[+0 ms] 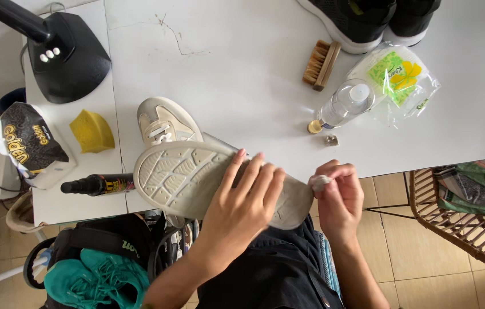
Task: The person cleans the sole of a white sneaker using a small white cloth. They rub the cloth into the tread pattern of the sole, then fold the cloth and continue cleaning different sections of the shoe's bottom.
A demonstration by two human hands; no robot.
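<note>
Left hand (242,200) gripping upturned shoe (197,177)

Bright, even daylight fills the view, strongest across the white painted table top (242,68), which is close to washed out toward twelve o'clock. Shadows are soft and short — a faint one sits under the pale rubber-soled sneaker (197,177) and beside the wooden bristle brush (321,64). Glare glints on the crinkled clear plastic packet (397,80) at one o'clock. Focus is sharp at centre; the corners bend slightly — at seven o'clock the floor clutter falls darker.
</note>
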